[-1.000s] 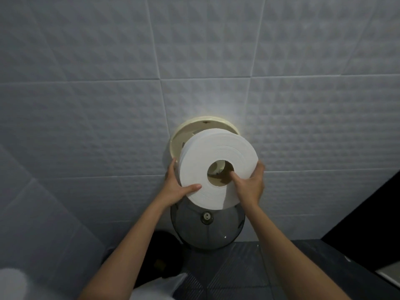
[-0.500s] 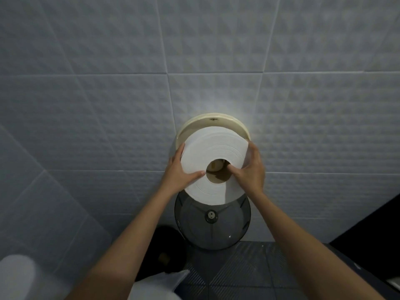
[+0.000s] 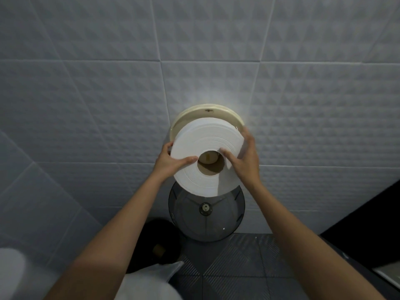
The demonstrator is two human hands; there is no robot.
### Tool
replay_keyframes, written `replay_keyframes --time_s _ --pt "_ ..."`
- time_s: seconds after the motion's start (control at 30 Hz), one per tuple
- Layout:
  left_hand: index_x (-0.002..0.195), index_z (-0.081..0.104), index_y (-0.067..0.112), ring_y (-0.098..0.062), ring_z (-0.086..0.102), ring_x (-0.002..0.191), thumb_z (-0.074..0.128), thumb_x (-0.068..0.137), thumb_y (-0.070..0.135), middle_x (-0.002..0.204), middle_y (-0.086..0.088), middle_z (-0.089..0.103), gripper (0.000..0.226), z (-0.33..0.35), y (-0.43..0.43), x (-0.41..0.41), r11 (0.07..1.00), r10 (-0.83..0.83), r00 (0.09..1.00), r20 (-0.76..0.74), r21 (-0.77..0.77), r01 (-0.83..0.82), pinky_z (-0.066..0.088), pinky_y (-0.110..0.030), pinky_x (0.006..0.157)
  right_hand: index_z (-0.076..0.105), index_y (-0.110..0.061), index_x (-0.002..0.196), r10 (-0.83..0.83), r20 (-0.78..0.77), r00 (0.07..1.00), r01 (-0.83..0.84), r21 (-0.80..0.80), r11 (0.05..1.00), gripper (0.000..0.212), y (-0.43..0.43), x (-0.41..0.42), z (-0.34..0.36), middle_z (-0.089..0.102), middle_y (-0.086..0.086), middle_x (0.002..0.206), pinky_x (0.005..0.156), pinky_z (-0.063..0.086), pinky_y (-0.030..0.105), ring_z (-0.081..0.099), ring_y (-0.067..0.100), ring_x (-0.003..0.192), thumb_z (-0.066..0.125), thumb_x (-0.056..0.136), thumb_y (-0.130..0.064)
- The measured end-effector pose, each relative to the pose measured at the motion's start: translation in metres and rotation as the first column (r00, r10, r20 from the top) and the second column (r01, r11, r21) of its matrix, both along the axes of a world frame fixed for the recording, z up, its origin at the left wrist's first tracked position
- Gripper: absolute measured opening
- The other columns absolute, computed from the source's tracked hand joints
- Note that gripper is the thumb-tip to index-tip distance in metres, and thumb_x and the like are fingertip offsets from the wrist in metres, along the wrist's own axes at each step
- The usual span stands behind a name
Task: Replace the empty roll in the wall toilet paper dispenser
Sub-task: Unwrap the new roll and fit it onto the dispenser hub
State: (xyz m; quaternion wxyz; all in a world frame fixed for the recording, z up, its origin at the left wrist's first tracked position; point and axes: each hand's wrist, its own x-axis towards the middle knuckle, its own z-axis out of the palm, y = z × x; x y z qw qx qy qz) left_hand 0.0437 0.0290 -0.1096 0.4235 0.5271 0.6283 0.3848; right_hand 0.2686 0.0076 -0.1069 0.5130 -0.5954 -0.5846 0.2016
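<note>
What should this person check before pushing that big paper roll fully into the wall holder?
1. Grip: left hand and right hand each hold a side of the roll, thumbs on its face: ok.
2. Cover hangs open beneath the back plate: ok.
3. Spindle shows through the roll's core hole, so the two roughly line up: ok.
4. Roll seated fully against the back plate: cannot tell.
5. Loose paper end found and hanging free: cannot tell; none is visible.
</note>
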Motion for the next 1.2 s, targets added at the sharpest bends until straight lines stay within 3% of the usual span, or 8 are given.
replay_keyframes --time_s 0.1,0.17,0.3,0.47,0.73,0.87,1.0,1.2 --pt "0.139 0.035 0.026 -0.020 0.053 0.118 0.083 0.036 0.063 0.135 0.000 0.050 0.119 0.000 0.000 -0.002 1.000 -0.006 1.000 0.014 -0.013 0.007 0.050 -0.043 0.099 0.020 -0.029 0.148 -0.038 -0.309 0.950 0.005 -0.105 0.994 0.085 -0.009 0.003 -0.009 0.036 0.000 0.149 0.099 0.038 0.028 0.039 0.011 0.129 0.071 0.080 -0.042" --pt "0.138 0.035 0.026 -0.021 0.052 0.118 0.084 0.038 0.061 0.135 0.001 0.050 0.117 -0.001 -0.001 -0.003 1.000 -0.012 1.000 0.022 -0.010 0.012 0.050 -0.044 0.099 0.021 -0.028 0.147 -0.041 -0.384 0.922 -0.030 -0.179 0.983 0.085 -0.019 0.001 -0.025 0.037 0.001 0.147 0.097 0.041 0.030 0.041 0.014 0.128 0.072 0.080 -0.040" --pt "0.138 0.035 0.026 -0.019 0.050 0.118 0.088 0.056 0.045 0.134 0.002 0.048 0.100 -0.004 0.002 -0.003 0.999 -0.035 0.999 0.019 0.035 0.035 0.048 -0.035 0.094 0.029 -0.026 0.137 -0.057 -0.416 0.908 -0.054 -0.250 0.967 0.083 -0.030 -0.007 -0.054 0.047 -0.005 0.127 0.097 0.049 0.040 0.048 0.015 0.119 0.080 0.072 -0.034" --pt "0.141 0.032 0.027 -0.019 0.049 0.119 0.088 0.058 0.038 0.136 0.002 0.047 0.101 -0.010 0.009 -0.004 0.995 -0.063 0.998 0.026 0.083 0.061 0.046 -0.031 0.089 0.028 -0.028 0.139 -0.087 -0.404 0.911 -0.030 -0.275 0.961 0.090 -0.020 -0.008 -0.064 0.050 0.001 0.132 0.096 0.050 0.050 0.050 0.020 0.121 0.081 0.068 -0.041" --pt "0.141 0.034 0.040 -0.021 0.050 0.121 0.083 0.048 0.059 0.135 0.003 0.051 0.106 -0.026 0.021 -0.003 0.993 -0.026 0.998 0.049 0.117 0.020 0.051 -0.047 0.096 0.022 -0.030 0.145 -0.059 -0.437 0.898 -0.054 -0.242 0.969 0.086 -0.005 -0.011 -0.062 0.048 -0.001 0.132 0.092 0.052 0.035 0.050 0.015 0.117 0.074 0.077 -0.040" --pt "0.144 0.035 0.034 -0.022 0.051 0.123 0.084 0.057 0.051 0.138 -0.001 0.051 0.101 -0.037 0.022 -0.003 0.995 -0.009 0.992 0.123 0.099 -0.003 0.052 -0.046 0.097 0.039 -0.028 0.141 -0.067 -0.694 0.717 -0.150 -0.247 0.957 0.057 0.003 -0.007 -0.069 0.054 0.002 0.131 0.070 0.057 0.020 0.056 0.014 0.116 0.036 0.093 -0.058" --pt "0.145 0.035 0.026 -0.021 0.052 0.122 0.081 0.069 0.037 0.138 -0.003 0.051 0.090 -0.039 0.026 0.002 0.992 0.017 0.990 0.138 0.119 -0.034 0.051 -0.042 0.098 0.049 -0.025 0.137 -0.190 -0.831 0.522 -0.241 -0.357 0.902 0.075 0.010 -0.008 -0.070 0.059 0.011 0.131 0.090 0.055 0.047 0.059 0.027 0.116 0.036 0.083 -0.076" --pt "0.130 0.048 0.020 -0.022 0.059 0.116 0.078 0.074 0.039 0.117 0.002 0.062 0.066 -0.040 0.030 0.004 0.997 0.015 0.944 0.331 -0.074 0.011 0.055 -0.042 0.088 0.057 -0.025 0.124 -0.258 -0.848 0.463 -0.240 -0.400 0.884 0.062 0.020 -0.003 -0.070 0.062 0.010 0.117 0.097 0.048 0.054 0.061 0.029 0.107 0.032 0.088 -0.070"
